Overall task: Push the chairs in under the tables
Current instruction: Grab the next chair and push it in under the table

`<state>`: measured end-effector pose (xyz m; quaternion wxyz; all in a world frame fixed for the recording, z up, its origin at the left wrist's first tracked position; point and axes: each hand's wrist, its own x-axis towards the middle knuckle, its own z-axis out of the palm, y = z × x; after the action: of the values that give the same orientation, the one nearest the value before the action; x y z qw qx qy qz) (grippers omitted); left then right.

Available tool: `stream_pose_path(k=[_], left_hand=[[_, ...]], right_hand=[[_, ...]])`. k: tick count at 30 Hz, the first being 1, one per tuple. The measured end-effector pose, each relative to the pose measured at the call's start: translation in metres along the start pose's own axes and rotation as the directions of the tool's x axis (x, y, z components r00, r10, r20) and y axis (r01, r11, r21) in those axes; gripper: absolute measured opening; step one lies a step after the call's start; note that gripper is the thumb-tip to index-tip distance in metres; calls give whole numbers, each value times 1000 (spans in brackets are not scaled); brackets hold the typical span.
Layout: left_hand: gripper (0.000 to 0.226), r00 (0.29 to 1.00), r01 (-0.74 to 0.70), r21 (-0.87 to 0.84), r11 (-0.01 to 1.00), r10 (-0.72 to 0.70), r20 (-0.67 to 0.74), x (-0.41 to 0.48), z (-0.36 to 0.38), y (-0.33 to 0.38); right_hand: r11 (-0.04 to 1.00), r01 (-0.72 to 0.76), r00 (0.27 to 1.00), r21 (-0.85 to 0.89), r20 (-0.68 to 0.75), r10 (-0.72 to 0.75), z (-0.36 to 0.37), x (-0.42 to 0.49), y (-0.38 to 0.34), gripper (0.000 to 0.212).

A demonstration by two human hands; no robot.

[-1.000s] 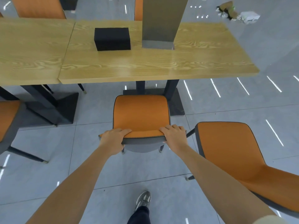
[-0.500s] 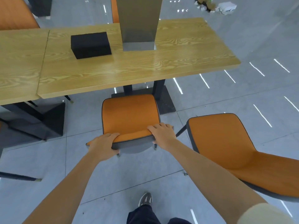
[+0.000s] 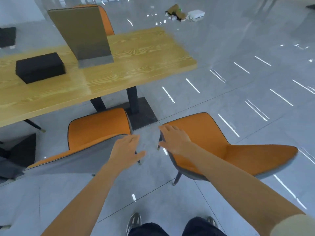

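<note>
An orange chair with a grey back stands at the near edge of the wooden table, its seat partly under the top. My left hand hovers open by the right end of that chair's backrest, holding nothing. A second orange chair stands out on the floor to the right, turned sideways and away from the table. My right hand is open with fingers spread over the left edge of this second chair's seat.
On the table lie a black box and an upright brown-grey board. Another orange chair sits behind the table. The table's black pedestal base stands between the two chairs. Cardboard and litter lie far off on the floor.
Both hands have let go of the first chair's backrest and swung right; my right hand now reaches over the second chair. The view has turned right.
</note>
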<state>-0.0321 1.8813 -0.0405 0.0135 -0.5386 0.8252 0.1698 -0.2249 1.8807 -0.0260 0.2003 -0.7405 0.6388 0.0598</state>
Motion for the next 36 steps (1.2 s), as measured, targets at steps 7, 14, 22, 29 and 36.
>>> stream_pose_path(k=[7,14,22,29,36], left_hand=[[73,998,60,-197,979,-54,34,30,59,199],[90,975,-6,-210,978,53,217,40,109,351],[61,972,117,45,992,-123,200,38,142,370],[56,979,139,86,987,-150,139,40,148,367],[59,984,134,69,989,-140,106,44,145,365]], right_hand=[[999,27,999,-34,29,-26,-11,-83,175,64],[1000,15,988,3,155,-16,-18,-163,323,76],[984,117,983,-134,160,-95,20,-179,385,57],[960,152,988,-236,22,-151,33,-165,398,30],[949,200,977,-244,-22,-212,31,-156,402,34]])
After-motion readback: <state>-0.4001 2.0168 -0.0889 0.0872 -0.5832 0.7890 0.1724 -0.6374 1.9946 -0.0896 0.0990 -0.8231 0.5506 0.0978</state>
